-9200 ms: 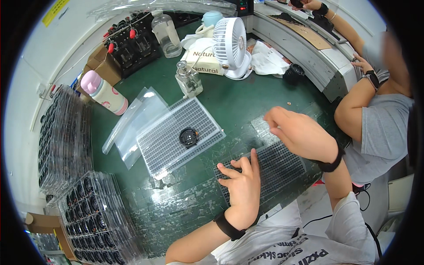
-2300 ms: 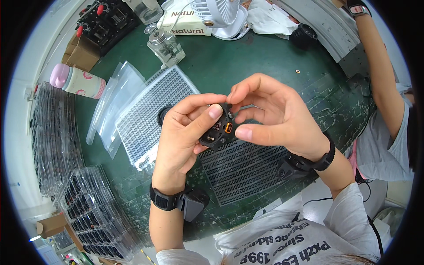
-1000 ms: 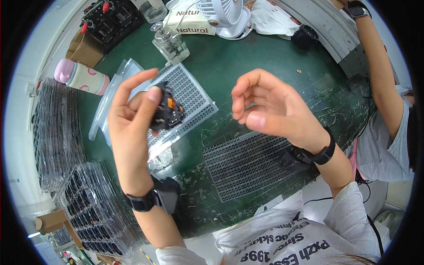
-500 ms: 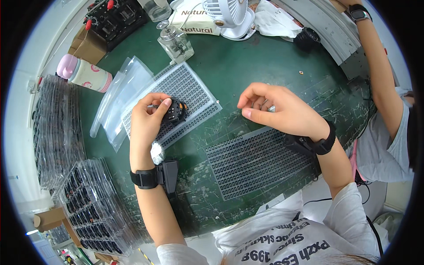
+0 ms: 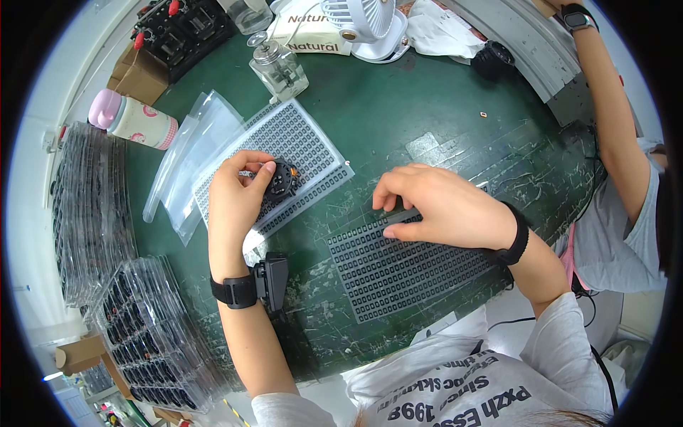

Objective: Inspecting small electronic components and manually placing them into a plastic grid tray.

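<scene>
My left hand (image 5: 238, 188) pinches a round black plastic part (image 5: 282, 181) with small orange bits at its edge. It holds the part just over a white sheet (image 5: 302, 139) covered in rows of small black ring-shaped pieces. My right hand (image 5: 445, 206) hovers at the upper edge of a second sheet (image 5: 398, 277) with the same kind of rows. Its thumb and fingers are apart, and nothing shows between them. Fingertips of the right hand are partly hidden. Clear plastic sleeves (image 5: 196, 153) lie under and beside the first sheet.
A glass pump bottle (image 5: 279, 71), a pink-lidded bottle (image 5: 139, 121) and a white fan (image 5: 366, 28) stand around the green table. Stacked clear trays (image 5: 146, 334) hold black parts at left. A tiny orange piece (image 5: 483, 114) lies at right. Another person's arm (image 5: 605, 92) is far right.
My right hand has come down and toward me, from above the second sheet to its upper edge, and its fingers have spread. My left hand keeps the black part in nearly the same place.
</scene>
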The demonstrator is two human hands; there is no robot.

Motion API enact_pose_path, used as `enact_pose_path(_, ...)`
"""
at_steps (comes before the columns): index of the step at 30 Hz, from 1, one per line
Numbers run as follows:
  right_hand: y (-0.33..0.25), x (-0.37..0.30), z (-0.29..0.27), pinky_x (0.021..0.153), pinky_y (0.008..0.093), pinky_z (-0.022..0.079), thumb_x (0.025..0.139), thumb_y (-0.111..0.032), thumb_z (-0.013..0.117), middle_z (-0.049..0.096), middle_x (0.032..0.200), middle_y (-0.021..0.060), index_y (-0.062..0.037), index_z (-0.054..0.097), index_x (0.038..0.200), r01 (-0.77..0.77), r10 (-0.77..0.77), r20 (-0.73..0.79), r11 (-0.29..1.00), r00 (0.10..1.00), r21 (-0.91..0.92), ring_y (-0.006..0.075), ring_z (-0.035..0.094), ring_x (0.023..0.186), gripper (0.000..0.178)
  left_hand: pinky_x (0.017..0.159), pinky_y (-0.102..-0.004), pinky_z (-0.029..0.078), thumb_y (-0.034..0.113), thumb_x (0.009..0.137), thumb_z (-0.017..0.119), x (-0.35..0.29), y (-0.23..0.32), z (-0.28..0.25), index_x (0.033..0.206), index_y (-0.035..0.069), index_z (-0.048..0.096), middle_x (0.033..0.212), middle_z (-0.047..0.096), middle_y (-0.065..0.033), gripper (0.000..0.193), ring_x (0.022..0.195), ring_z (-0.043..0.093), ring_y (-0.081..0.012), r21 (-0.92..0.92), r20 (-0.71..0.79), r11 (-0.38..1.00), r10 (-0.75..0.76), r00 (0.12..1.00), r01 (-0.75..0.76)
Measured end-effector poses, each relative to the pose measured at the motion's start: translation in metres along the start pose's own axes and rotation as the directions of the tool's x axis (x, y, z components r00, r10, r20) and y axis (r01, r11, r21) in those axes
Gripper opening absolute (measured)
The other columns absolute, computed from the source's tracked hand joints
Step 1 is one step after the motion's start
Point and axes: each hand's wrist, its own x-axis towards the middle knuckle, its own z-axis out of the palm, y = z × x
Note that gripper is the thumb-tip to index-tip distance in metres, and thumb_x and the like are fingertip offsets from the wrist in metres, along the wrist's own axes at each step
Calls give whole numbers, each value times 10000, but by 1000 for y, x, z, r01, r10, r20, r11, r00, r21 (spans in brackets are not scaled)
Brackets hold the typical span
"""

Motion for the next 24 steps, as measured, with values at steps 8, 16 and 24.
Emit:
enact_pose_path(8,-8,-2,4,857,368,475,774,-112,755,625,939,58,-67,615,990,-15,21,39,987,999,-160,262,574,986,262,618,-255,439,133,823,746,-25,68,2,978,53,688,796,624,6,184,676,483,-87,66,16,992,105,994,-106)
enact_pose_path(16,-2,0,7,801,383,492,758,-79,745,627,928,80,-48,604,974,7,-8,-10,994,1000,-109,273,636,891,260,671,-324,509,141,711,808,-51,85,33,905,24,659,818,656,-85,272,724,622,-200,223,440,921,197,876,-319)
enact_pose_path(24,-4,0,4,720,396,512,766,-80,725,620,883,87,-61,626,881,-25,21,-34,991,999,-133,294,639,809,153,658,-324,513,124,709,802,-49,81,47,859,20,662,800,655,-88,231,716,635,-207,158,485,957,139,863,-243)
